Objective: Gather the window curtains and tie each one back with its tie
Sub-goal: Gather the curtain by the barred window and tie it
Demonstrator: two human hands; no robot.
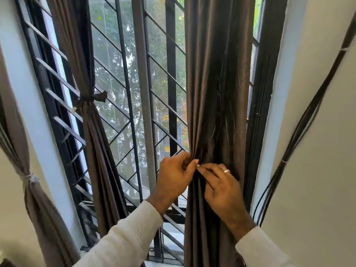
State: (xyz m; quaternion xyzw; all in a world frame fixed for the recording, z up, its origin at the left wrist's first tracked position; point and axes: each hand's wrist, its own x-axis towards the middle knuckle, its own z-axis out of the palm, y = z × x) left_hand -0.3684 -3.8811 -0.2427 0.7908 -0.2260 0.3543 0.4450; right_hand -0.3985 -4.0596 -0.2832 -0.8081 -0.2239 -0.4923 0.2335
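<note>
Both hands work on the right curtain (215,93), which hangs loose before the window grille (119,74). The left hand (173,176) pinches its gathered inner edge; the right hand (221,185) pinches the folds just beside. The left curtain (92,132) is already bound by its tie (90,98).

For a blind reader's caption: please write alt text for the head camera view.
Both hands, left hand and right hand, pinch folds of the untied right curtain at a barred window. The left curtain is already knotted back with its tie.
</note>
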